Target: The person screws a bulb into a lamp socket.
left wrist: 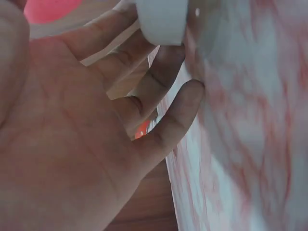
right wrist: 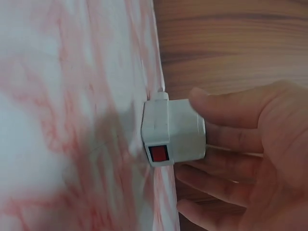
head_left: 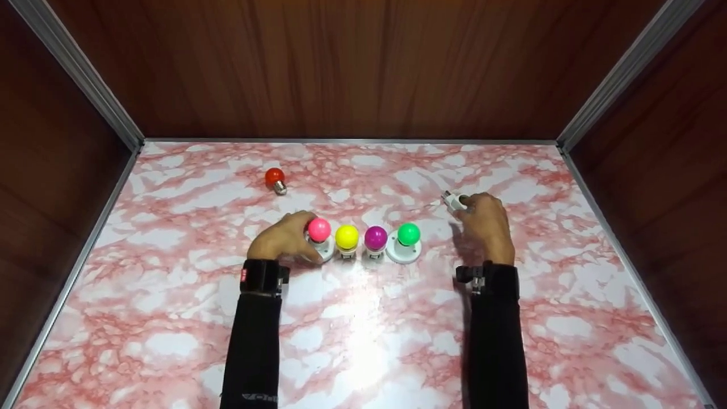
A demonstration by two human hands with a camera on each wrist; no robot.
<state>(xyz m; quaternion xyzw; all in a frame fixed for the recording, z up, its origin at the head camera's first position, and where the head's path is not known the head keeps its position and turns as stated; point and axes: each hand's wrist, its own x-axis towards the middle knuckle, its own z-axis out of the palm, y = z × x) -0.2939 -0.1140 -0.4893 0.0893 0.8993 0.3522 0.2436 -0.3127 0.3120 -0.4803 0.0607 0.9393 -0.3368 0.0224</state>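
In the head view my left hand holds the round white lamp holder that carries a pink bulb, thumb at the front and fingers behind. The left wrist view shows its fingers against the white base. My right hand pinches a white plug-in adapter with a red switch and metal pins. Between the hands stand a yellow bulb, a purple bulb and a green bulb; the green one sits on a round white holder.
A red bulb with a metal screw base lies farther back on the left. The tabletop has a pink and white marble pattern. Wood-grain panels with metal edging enclose its back and sides.
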